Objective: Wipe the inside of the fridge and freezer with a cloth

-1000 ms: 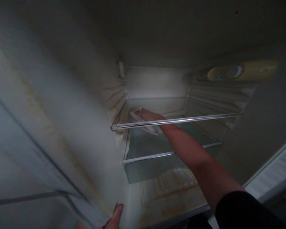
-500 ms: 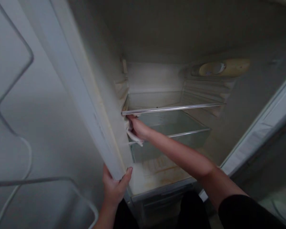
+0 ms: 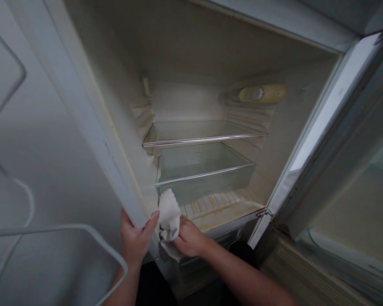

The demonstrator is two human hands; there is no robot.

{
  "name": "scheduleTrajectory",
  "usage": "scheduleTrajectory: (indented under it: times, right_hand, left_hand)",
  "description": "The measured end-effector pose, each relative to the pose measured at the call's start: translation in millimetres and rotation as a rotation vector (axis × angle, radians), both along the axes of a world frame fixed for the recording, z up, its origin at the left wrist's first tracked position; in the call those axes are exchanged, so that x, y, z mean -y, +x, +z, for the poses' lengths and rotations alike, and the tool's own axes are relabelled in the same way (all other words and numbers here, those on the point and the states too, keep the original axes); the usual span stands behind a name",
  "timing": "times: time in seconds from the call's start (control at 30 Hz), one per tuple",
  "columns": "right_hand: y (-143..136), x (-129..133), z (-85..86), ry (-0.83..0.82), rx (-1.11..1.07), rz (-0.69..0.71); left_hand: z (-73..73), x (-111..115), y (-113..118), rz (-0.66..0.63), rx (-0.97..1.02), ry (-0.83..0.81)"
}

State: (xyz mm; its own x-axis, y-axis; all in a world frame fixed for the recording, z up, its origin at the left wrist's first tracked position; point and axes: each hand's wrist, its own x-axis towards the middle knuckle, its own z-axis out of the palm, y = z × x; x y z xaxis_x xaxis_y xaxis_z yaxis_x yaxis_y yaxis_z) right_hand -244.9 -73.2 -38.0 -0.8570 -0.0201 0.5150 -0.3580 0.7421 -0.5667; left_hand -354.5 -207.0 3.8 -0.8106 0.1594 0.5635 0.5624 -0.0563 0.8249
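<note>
A white cloth [image 3: 170, 212] hangs crumpled from my right hand [image 3: 189, 239], whose fingers are closed on it near the lower left front edge of the fridge compartment. My left hand [image 3: 136, 236] grips the fridge's left side wall [image 3: 115, 170], with the thumb on the inner side and the fingers wrapped round the outside. The two hands are close together, with the cloth between them. Inside the fridge are an upper glass shelf [image 3: 191, 131] and a lower glass shelf [image 3: 204, 163], both above the cloth. Yellowish stains mark the compartment floor [image 3: 223, 214].
A yellowed lamp housing [image 3: 263, 93] is fixed on the inner right wall. The open fridge door [image 3: 347, 204] stands at the right. At the far left, a pale cable [image 3: 83, 227] runs in front of a grey surface. A metal hinge [image 3: 264, 212] is at the lower right corner.
My right hand has come down and outward with the cloth, from under the upper shelf to the lower front edge. My left hand keeps its hold. The view has shifted, showing more of the door.
</note>
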Motion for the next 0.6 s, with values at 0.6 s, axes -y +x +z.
scheduleTrajectory:
  times: [0.6]
  right_hand:
    - [113.8,-156.4,-18.4,0.186,0.252,-0.847]
  left_hand:
    - [-54.3,5.5,80.5,0.027,-0.103,-0.112]
